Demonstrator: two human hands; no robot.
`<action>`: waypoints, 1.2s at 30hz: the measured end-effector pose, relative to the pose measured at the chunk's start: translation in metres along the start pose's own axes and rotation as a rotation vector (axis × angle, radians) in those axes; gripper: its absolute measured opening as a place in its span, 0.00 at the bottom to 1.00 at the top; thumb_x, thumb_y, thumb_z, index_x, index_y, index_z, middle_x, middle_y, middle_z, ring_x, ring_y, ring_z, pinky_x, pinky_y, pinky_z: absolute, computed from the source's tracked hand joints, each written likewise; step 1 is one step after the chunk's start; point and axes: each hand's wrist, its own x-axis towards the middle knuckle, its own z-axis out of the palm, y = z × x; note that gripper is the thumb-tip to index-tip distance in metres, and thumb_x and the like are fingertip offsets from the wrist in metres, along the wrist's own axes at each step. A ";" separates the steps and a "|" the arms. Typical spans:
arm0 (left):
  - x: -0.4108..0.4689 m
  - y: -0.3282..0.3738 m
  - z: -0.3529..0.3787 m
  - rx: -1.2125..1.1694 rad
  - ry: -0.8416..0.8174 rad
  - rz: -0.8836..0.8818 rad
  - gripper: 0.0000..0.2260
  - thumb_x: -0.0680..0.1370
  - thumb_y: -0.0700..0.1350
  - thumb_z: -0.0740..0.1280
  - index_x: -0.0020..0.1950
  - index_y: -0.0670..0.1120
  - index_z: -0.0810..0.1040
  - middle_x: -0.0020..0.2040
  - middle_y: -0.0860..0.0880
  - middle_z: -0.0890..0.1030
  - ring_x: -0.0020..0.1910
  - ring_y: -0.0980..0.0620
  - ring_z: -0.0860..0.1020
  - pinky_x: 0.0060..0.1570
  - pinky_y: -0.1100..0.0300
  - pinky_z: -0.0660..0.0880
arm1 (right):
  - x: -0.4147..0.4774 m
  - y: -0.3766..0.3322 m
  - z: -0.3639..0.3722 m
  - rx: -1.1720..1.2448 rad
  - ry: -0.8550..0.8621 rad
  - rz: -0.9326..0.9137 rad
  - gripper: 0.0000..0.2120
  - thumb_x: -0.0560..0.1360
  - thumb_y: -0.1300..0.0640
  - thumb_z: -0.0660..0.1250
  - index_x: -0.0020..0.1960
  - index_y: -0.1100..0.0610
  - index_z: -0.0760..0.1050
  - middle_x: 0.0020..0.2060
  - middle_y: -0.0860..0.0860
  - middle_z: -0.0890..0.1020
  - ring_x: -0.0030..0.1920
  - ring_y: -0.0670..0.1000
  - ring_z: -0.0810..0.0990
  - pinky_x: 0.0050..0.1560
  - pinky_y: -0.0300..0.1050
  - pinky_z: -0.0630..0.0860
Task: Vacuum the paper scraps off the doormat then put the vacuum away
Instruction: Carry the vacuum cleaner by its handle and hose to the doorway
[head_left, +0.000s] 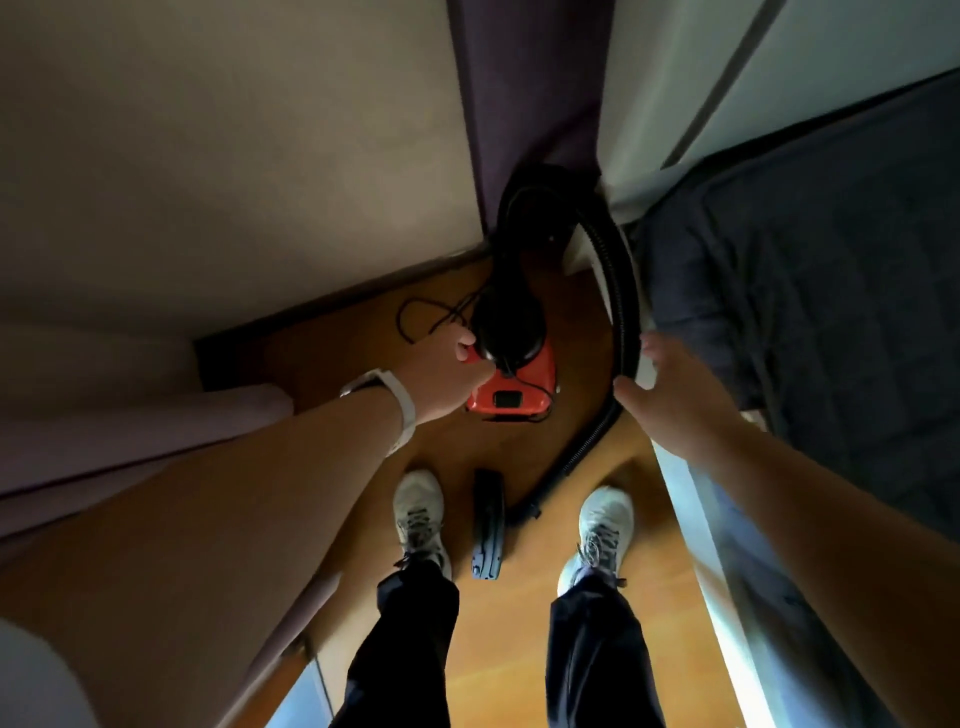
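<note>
A red and black canister vacuum (511, 397) stands on the wooden floor in a narrow corner between a wall and a bed. My left hand (457, 376) rests on its top left, fingers curled at the body by the black lid. The black ribbed hose (621, 291) arcs from the back of the vacuum around to the right and down to the floor. My right hand (670, 395) is spread against the hose's outer curve, fingers apart. The dark floor nozzle (488, 522) lies between my two shoes. No doormat or paper scraps are visible.
The black power cord (431, 317) lies looped on the floor left of the vacuum. A bed with dark blue bedding (810, 270) borders the right side. A purple curtain (524, 88) hangs behind the vacuum, a pale wall (234, 171) stands at left. My white shoes (421, 514) stand on wood flooring.
</note>
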 end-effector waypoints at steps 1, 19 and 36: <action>0.016 -0.008 0.008 -0.003 -0.006 0.002 0.25 0.77 0.54 0.68 0.72 0.47 0.68 0.64 0.49 0.77 0.55 0.53 0.77 0.52 0.59 0.75 | 0.013 0.002 0.008 0.037 0.025 0.000 0.24 0.75 0.52 0.68 0.70 0.54 0.68 0.65 0.54 0.75 0.65 0.55 0.74 0.57 0.42 0.67; 0.193 -0.055 0.103 -0.076 0.034 -0.081 0.17 0.77 0.55 0.67 0.33 0.46 0.72 0.24 0.51 0.71 0.23 0.53 0.70 0.28 0.60 0.68 | 0.162 0.063 0.104 0.235 0.284 0.181 0.28 0.72 0.58 0.70 0.69 0.61 0.66 0.60 0.57 0.76 0.59 0.55 0.78 0.54 0.46 0.78; 0.216 -0.072 0.118 0.369 0.505 0.210 0.27 0.67 0.66 0.67 0.51 0.45 0.74 0.61 0.45 0.71 0.58 0.42 0.73 0.57 0.46 0.73 | 0.173 0.082 0.158 0.392 0.254 0.000 0.20 0.79 0.48 0.66 0.68 0.55 0.70 0.49 0.39 0.77 0.51 0.39 0.72 0.41 0.21 0.63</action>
